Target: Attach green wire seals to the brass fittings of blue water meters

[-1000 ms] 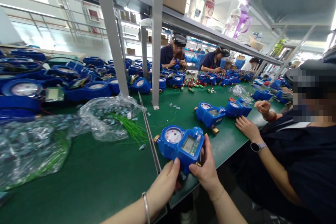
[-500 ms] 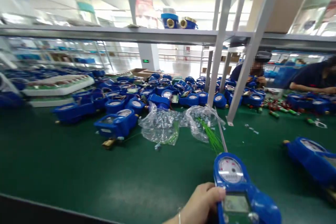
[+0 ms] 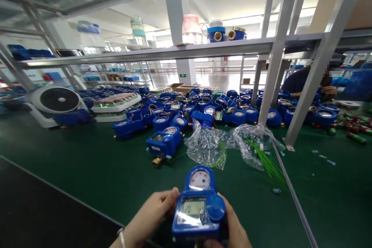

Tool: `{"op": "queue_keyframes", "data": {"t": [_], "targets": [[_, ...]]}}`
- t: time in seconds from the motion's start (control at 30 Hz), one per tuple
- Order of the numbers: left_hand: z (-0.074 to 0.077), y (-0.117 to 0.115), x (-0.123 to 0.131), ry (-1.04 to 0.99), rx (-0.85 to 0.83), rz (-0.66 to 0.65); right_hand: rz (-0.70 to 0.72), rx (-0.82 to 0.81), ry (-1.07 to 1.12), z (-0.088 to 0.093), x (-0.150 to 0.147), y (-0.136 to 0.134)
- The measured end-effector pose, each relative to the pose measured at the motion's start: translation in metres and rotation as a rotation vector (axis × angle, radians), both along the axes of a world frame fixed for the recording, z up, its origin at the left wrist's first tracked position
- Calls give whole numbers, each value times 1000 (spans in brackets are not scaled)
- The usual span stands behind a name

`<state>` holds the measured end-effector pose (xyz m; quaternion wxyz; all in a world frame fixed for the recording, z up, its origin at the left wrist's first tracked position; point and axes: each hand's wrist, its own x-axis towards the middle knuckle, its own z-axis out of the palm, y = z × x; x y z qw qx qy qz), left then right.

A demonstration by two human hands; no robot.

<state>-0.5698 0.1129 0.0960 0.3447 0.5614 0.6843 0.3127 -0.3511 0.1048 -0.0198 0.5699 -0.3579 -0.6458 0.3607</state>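
In the head view, the left hand [image 3: 154, 211] pinches the edge of a blue meter [image 3: 213, 207] between thumb and curled fingers; the right hand [image 3: 235, 224] wraps its other side (fingers partly hidden), over the green table [image 3: 116, 178].

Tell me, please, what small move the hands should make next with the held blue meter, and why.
Perhaps move the blue meter forward and left, toward the similar meter on the green table: the left hand and right hand hold it from opposite sides, with its dial and display facing up.
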Motion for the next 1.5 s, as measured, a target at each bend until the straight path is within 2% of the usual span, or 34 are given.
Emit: {"op": "queue_keyframes", "data": {"t": [0.03,0.07,0.13,0.2,0.27,0.37,0.5,0.63,0.77,0.9,1.0,1.13,1.23,1.33,1.5], "targets": [[3,11,-18,276,202,116,41,-16,-7,3,-2,6],[5,25,-36,414,332,218,91,-34,-24,8,-3,12],[8,57,-67,543,480,318,195,-74,-51,22,-8,23],[8,93,-88,613,546,306,276,-106,-37,37,-17,33],[4,124,-98,663,598,253,300,-115,10,49,-32,42],[-5,151,-101,704,686,217,269,-134,62,55,-58,56],[-12,151,-112,730,782,264,201,-143,92,53,-86,77],[-15,142,-142,760,808,273,109,-131,59,53,-111,102],[-24,148,-169,806,804,236,10,-137,33,55,-140,127],[-32,156,-178,775,805,294,-61,-95,-26,57,-164,147],[-34,155,-176,771,806,301,-106,-92,-119,60,-169,158],[-33,147,-159,831,998,266,-116,-105,-236,66,-157,165],[-32,142,-138,1021,987,167,-77,42,-527,65,-133,160],[-33,141,-123,1139,880,136,-38,209,-828,54,-97,147],[-33,141,-119,1114,907,146,31,316,-951,33,-18,116]]}}
